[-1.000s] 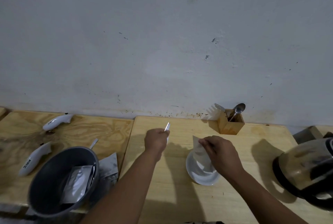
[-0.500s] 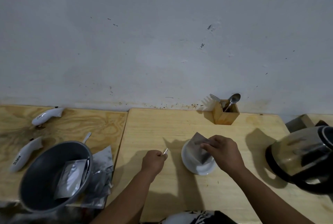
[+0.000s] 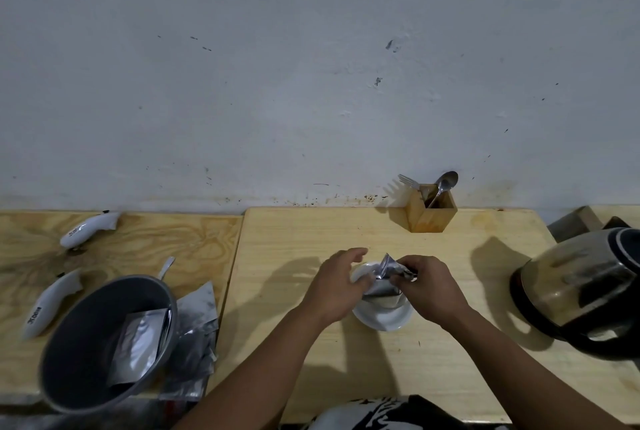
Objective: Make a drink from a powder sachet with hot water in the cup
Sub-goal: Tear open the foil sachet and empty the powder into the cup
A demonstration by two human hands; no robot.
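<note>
A white cup point(image 3: 382, 317) stands on the light wooden table point(image 3: 450, 343), a little right of centre. Over its mouth is a silver powder sachet point(image 3: 386, 277), crumpled and tilted. My right hand point(image 3: 427, 286) pinches the sachet's upper right part. My left hand point(image 3: 337, 286) meets it from the left, thumb and fingers at its left edge, index finger raised. Whether any powder is in the cup is hidden by the sachet and my hands.
A dark kettle point(image 3: 585, 291) stands at the right edge. A wooden holder point(image 3: 431, 213) with a spoon and fork sits by the wall. At left are a grey bin point(image 3: 104, 343) holding sachets, loose sachets point(image 3: 197, 325) and two white tools point(image 3: 88, 229).
My left hand, which held a small torn strip out to the left, has come back to the sachet over the cup. The sachet is now more crumpled. The view dipped slightly.
</note>
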